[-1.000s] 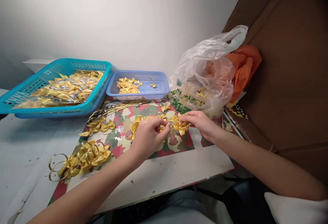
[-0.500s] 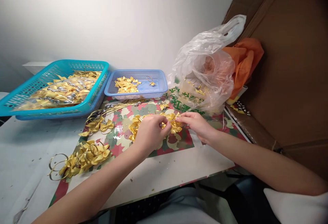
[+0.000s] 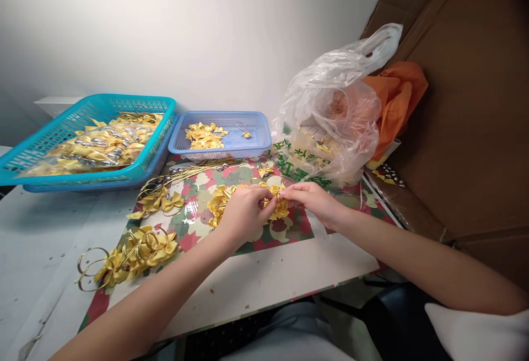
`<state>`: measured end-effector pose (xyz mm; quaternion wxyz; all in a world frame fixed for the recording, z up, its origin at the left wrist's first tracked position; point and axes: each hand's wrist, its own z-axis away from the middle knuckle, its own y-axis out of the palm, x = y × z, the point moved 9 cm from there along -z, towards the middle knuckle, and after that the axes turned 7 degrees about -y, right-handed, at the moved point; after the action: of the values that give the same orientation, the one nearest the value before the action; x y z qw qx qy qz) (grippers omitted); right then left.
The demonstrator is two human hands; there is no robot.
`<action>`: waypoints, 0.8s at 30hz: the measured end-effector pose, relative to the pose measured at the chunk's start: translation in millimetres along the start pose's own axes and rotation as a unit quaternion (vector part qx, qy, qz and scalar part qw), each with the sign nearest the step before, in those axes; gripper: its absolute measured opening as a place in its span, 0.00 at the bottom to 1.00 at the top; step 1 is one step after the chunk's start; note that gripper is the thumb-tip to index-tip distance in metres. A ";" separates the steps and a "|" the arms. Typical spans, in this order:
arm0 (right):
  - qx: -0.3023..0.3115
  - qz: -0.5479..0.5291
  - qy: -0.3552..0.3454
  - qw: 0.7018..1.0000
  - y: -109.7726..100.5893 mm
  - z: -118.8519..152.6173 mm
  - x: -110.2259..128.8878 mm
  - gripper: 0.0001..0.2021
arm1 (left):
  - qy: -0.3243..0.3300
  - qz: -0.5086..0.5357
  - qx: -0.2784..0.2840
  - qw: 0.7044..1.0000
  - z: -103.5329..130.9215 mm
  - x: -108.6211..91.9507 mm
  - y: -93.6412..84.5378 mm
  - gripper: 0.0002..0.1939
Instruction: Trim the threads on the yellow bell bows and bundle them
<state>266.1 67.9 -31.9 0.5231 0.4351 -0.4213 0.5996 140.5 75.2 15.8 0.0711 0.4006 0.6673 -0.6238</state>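
My left hand (image 3: 248, 206) is closed, thumb and forefinger pinched together over a pile of yellow ribbon bows (image 3: 219, 201). Facing it, my right hand (image 3: 312, 198) pinches at a cluster of yellow bows (image 3: 281, 209) with gold wire around them. The left palm hides part of the pile, and exactly what lies between its fingertips is too small to make out. Finished-looking bows on gold wire rings (image 3: 140, 251) lie in a heap left of my left forearm. More bows (image 3: 171, 202) with gold wires rest behind that heap.
A turquoise basket (image 3: 159, 151) with bagged bows stands at the left, beside a small blue basket (image 3: 262, 149) of loose bows. A clear plastic bag (image 3: 306, 96) and an orange bag (image 3: 399, 102) lean at the right by a cardboard sheet (image 3: 463, 113). A patterned mat (image 3: 194, 229) covers the table.
My right hand has shifted slightly left, its fingertips now closer to my left hand at the bow cluster. My left hand stays almost in place.
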 end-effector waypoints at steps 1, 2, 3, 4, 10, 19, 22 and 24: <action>0.002 0.009 0.005 1.000 -0.8 -1.0 -0.1 0.13 | 0.004 0.001 0.006 1.000 -0.5 -0.1 0.3 0.12; 0.003 0.018 0.010 1.000 -1.7 -1.9 -0.1 0.13 | 0.008 0.003 0.011 1.000 -1.0 -0.1 0.5 0.12; 0.006 0.026 0.015 1.000 -2.3 -2.7 0.3 0.13 | 0.011 0.005 0.016 1.000 -1.3 -0.1 0.7 0.12; 0.008 0.034 0.018 0.999 -2.9 -3.3 1.0 0.13 | 0.013 0.007 0.020 1.000 -1.5 -0.2 0.6 0.11; 0.032 0.104 0.002 0.994 -10.6 -1.7 13.4 0.06 | 0.009 0.048 0.000 0.999 2.3 2.4 -10.9 0.09; 0.051 0.377 -0.195 0.904 -9.5 16.5 85.9 0.11 | -0.080 0.281 -0.069 0.954 13.7 44.3 -40.1 0.13; 0.037 0.379 -0.239 0.893 -2.6 20.7 106.2 0.12 | -0.094 0.326 -0.084 0.937 15.3 51.7 -45.5 0.12; 0.029 0.374 -0.283 0.883 6.3 23.3 119.7 0.12 | -0.087 0.342 -0.093 0.931 16.2 51.0 -47.8 0.12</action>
<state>252.9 76.1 89.2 0.1061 0.4111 -0.6654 0.6140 70.1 88.3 19.2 0.3748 0.5398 0.5363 -0.5297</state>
